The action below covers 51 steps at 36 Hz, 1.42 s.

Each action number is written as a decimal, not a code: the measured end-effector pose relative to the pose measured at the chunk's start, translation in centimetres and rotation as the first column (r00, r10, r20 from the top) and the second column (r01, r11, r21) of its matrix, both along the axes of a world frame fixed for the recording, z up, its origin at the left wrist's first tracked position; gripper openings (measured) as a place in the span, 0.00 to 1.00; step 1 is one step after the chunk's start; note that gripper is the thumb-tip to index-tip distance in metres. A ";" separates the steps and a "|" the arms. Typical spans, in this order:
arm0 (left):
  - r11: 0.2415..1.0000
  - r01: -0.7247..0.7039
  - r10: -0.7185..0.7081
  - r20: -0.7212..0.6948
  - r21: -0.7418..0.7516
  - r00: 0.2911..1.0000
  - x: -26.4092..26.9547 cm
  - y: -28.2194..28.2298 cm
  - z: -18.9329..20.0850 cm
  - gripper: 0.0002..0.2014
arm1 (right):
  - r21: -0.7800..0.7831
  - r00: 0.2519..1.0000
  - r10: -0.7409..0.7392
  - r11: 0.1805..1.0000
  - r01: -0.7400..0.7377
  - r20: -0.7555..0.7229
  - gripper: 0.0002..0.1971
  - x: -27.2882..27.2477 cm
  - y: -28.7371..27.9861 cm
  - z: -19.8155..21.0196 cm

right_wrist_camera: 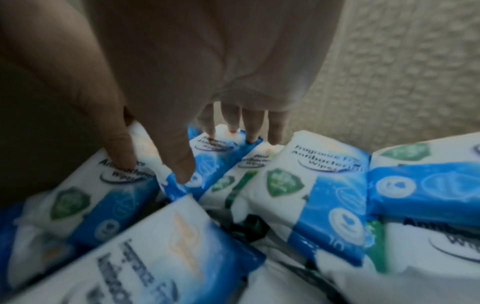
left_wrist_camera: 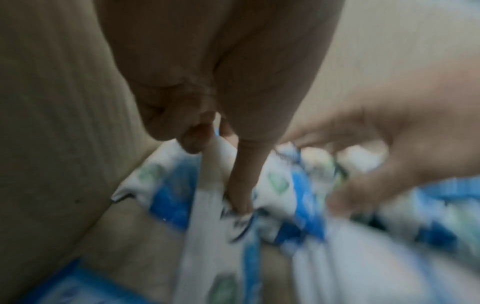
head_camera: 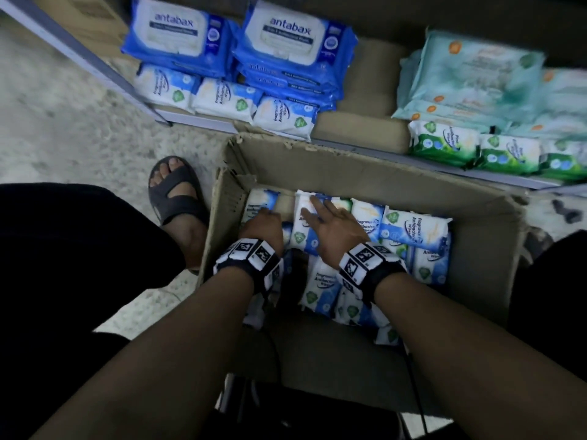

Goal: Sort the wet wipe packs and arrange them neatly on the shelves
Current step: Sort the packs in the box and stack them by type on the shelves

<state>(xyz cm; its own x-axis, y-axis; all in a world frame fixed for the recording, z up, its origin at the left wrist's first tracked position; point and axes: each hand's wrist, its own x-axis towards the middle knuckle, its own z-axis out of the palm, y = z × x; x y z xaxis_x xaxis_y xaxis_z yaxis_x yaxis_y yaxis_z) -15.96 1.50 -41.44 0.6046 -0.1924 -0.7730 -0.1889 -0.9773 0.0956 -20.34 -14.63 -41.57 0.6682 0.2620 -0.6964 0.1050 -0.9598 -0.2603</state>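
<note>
Inside the box, at 6 o'clock from the shelf: both hands I am watching reach down among the packs.
Cardboard box [head_camera: 349, 173]: open on the floor, holding a loose heap of blue-and-white wipe packs [head_camera: 413, 236], some flat, some tilted on edge.
Left hand [head_camera: 262, 228]: at the box's 9 o'clock wall; in the left wrist view its thumb and fingers pinch the white edge of one upright pack [left_wrist_camera: 207, 216].
Right hand [head_camera: 330, 228]: fingers spread and fairly straight, resting on top of a flat blue-and-white pack [head_camera: 305, 230]; in the right wrist view thumb and fingertips [right_wrist_camera: 231, 125] touch the wrappers, and I see nothing gripped.
Shelf [head_camera: 203, 122]: at 12 o'clock from the box.
Shelf, 11 o'clock: two stacks of dark blue packs [head_camera: 286, 52], with a front row of three blue-and-white packs [head_camera: 225, 100].
Shelf, 1 o'clock: pale teal packs [head_camera: 470, 81] stacked behind green-and-white packs [head_camera: 444, 144].
Floor, 9 o'clock of the box: a foot in a dark sandal [head_camera: 178, 192].
</note>
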 end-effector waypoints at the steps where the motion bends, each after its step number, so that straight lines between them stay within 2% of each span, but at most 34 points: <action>1: 1.000 -0.018 0.018 0.010 -0.011 1.000 0.1 0.0 0.5 0.25 | 0.010 1.000 -0.016 1.000 0.016 -0.005 0.42 -0.1 0.0 0.2; 4: 0.997 -0.077 0.078 0.031 -0.027 0.996 0.3 0.2 1.8 0.23 | 0.058 0.998 -0.069 0.996 0.068 0.001 0.44 -0.4 0.0 0.8; 7: 0.989 -0.136 0.139 0.072 -0.055 0.988 0.3 -0.1 3.8 0.19 | 0.172 0.989 -0.145 0.975 0.138 0.029 0.45 -0.7 0.2 2.2; 9: 0.987 -0.143 0.148 0.064 -0.073 0.987 0.4 -0.5 5.5 0.20 | 0.263 0.969 -0.244 0.937 0.231 0.020 0.45 -1.0 0.3 3.2; 11: 0.978 -0.176 0.183 0.053 -0.115 0.982 0.7 -0.7 6.9 0.22 | 0.367 0.923 -0.383 0.855 0.366 -0.028 0.42 -1.4 0.6 3.8; 14: 0.928 -0.304 0.312 0.002 -0.217 0.950 0.8 -0.8 8.3 0.19 | 0.488 0.835 -0.537 0.701 0.520 -0.120 0.30 -2.1 0.8 4.3; 16: 0.869 -0.413 0.418 -0.044 -0.273 0.908 0.4 -0.9 8.9 0.18 | 0.495 0.807 -0.572 0.665 0.560 -0.145 0.21 -2.5 0.6 4.6; 19: 0.795 -0.508 0.508 -0.093 -0.332 0.856 -0.3 -1.4 9.1 0.17 | 0.504 0.773 -0.613 0.622 0.599 -0.162 0.16 -3.3 -0.2 5.0; 22: 0.770 -0.530 0.523 -0.124 -0.356 0.843 -1.0 -1.8 8.5 0.23 | 0.433 0.781 -0.608 0.671 0.601 -0.141 0.15 -4.4 -1.4 5.1; 24: 0.759 -0.549 0.562 -0.074 -0.349 0.824 -1.2 -1.7 7.6 0.20 | 0.345 0.777 -0.619 0.710 0.614 -0.110 0.16 -5.0 -2.5 5.0; 26: 0.773 -0.554 0.583 0.000 -0.308 0.813 -1.5 -1.3 6.3 0.17 | 0.286 0.761 -0.640 0.713 0.640 -0.105 0.18 -5.6 -3.7 4.7; 32: 0.785 -0.579 0.604 0.064 -0.220 0.794 -1.6 -1.0 2.6 0.22 | 0.165 0.718 -0.692 0.701 0.694 -0.076 0.15 -6.2 -6.5 3.9; 39: 0.776 -0.613 0.626 0.061 -0.145 0.777 -0.8 -1.4 -1.0 0.32 | 0.156 0.718 -0.691 0.703 0.694 -0.081 0.17 -6.2 -7.9 3.1; 46: 0.842 -0.539 0.528 0.239 -0.023 0.815 -1.2 -1.4 -3.3 0.38 | 0.156 0.744 -0.664 0.729 0.667 -0.079 0.24 -6.3 -8.3 2.6; 48: 0.836 -0.548 0.533 0.289 -0.036 0.795 -1.4 -1.6 -3.8 0.39 | 0.151 0.739 -0.667 0.724 0.673 -0.095 0.25 -6.2 -8.3 2.7; 51: 0.783 -0.622 0.606 0.258 -0.026 0.752 -0.8 -1.6 -4.1 0.38 | 0.137 0.733 -0.671 0.720 0.680 -0.115 0.25 -6.0 -8.3 2.9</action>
<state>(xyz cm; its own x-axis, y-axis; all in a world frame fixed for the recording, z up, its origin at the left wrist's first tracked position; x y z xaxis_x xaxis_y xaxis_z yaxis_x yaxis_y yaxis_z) -16.80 -0.15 -45.53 0.7430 0.3243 -0.5854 0.4445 -0.8931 0.0694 -26.35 -22.93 -38.70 0.6743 -0.1350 -0.7260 -0.5737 -0.7149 -0.3998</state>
